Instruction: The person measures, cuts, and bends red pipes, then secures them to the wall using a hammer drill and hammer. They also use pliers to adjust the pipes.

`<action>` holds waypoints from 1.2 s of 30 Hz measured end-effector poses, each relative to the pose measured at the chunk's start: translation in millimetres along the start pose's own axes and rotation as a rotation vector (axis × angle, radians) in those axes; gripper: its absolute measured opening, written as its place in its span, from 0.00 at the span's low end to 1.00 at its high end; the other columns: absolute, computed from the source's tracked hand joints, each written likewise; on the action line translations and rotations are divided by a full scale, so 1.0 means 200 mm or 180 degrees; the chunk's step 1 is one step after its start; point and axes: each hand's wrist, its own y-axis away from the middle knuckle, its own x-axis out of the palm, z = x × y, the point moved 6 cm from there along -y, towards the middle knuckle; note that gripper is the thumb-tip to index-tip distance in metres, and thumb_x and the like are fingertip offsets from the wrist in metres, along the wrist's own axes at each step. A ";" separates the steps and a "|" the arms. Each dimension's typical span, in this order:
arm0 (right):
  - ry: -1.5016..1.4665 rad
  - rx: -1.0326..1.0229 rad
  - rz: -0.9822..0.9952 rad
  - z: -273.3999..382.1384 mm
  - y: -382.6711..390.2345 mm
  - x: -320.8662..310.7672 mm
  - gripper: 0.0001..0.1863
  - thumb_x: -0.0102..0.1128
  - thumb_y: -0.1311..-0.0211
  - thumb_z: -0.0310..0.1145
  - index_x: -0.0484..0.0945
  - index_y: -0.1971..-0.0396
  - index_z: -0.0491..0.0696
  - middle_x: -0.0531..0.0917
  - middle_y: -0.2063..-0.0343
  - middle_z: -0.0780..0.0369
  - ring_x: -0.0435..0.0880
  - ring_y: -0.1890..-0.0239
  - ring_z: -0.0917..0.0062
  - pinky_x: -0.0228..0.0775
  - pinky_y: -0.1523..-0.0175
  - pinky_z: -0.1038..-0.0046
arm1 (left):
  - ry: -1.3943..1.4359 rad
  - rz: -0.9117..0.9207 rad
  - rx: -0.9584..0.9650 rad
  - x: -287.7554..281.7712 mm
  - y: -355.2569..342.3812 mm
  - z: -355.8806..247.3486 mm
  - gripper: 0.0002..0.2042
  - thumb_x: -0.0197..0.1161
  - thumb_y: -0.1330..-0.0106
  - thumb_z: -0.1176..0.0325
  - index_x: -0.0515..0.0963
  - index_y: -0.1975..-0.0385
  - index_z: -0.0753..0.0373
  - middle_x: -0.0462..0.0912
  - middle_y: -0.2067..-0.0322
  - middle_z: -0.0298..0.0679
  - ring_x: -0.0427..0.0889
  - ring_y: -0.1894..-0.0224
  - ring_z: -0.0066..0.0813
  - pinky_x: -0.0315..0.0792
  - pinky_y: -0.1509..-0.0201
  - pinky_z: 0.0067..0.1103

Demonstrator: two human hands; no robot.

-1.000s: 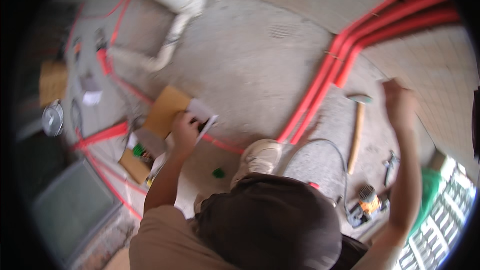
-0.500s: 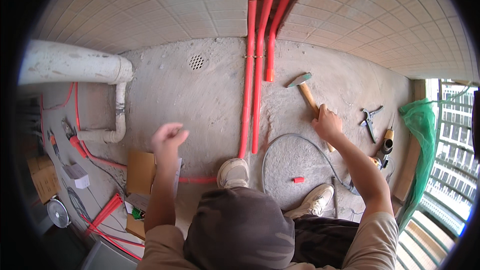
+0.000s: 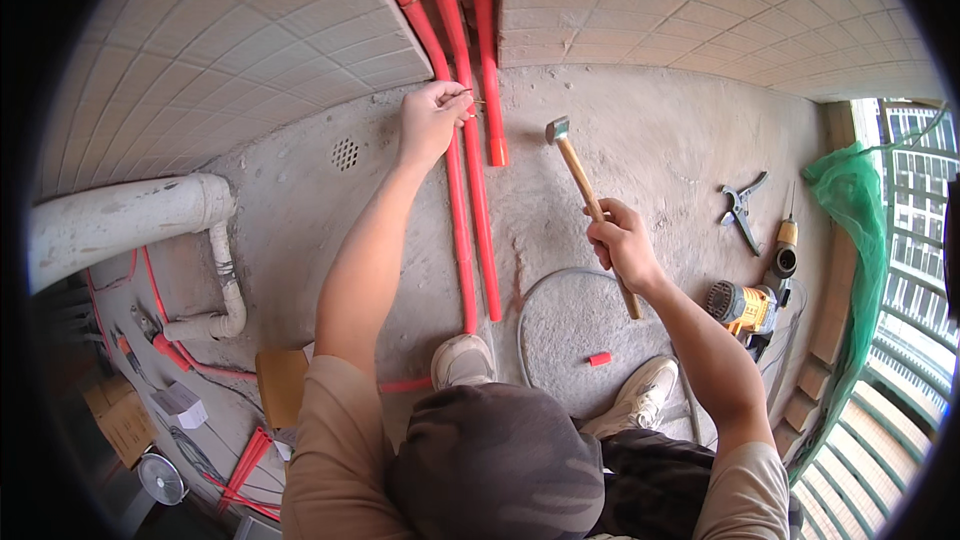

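My right hand [image 3: 624,246] is wrapped round the wooden handle of a hammer [image 3: 577,176], whose metal head points away from me above the concrete floor. My left hand [image 3: 432,122] is at the red pipes [image 3: 455,180] near the foot of the tiled wall, thumb and fingers pinched together. A thin dark sliver shows at its fingertips, too small to name. Thin wire [image 3: 478,101] crosses the pipes beside those fingers. A shorter red pipe [image 3: 493,125] ends in a socket just right of them.
On the right lie a pipe cutter [image 3: 740,210] and a yellow power drill [image 3: 745,305], near green netting [image 3: 850,202]. A red coupling [image 3: 599,359] lies between a grey cable loop and my shoe. White drainpipe [image 3: 130,220], cartons [image 3: 120,418] and a floor drain [image 3: 344,153] are on the left.
My left hand has reached forward and right, from over the left floor to the red pipes. The hammer has been lifted with my right hand, its head now turned more forward.
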 end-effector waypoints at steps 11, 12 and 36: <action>-0.0152 -0.0043 -0.0109 -0.03 -0.08 0.09 0.13 0.57 0.34 0.31 0.76 0.55 0.38 0.74 0.80 0.68 0.69 0.85 0.87 0.61 0.81 0.80 | -0.1709 -0.0002 0.1659 0.09 0.03 -0.09 0.05 0.67 0.39 0.77 0.82 0.65 0.69 0.83 0.69 0.47 0.85 0.66 0.41 0.78 0.61 0.28; -0.0164 -0.0040 -0.0123 -0.02 -0.08 0.09 0.13 0.57 0.34 0.31 0.76 0.55 0.38 0.74 0.79 0.67 0.69 0.85 0.87 0.61 0.81 0.80 | -0.1665 -0.0026 0.1643 0.09 0.03 -0.09 0.05 0.66 0.40 0.77 0.82 0.65 0.69 0.83 0.69 0.47 0.85 0.66 0.41 0.78 0.61 0.28; 0.2170 -0.2139 -0.0555 0.39 -0.11 0.35 0.18 0.56 0.31 0.30 0.69 0.46 0.39 0.81 0.69 0.45 0.81 0.70 0.46 0.72 0.67 0.51 | -0.0877 -0.0392 0.0861 0.13 0.07 -0.01 0.36 0.62 0.40 0.83 0.59 0.30 0.61 0.80 0.74 0.40 0.83 0.70 0.35 0.78 0.60 0.29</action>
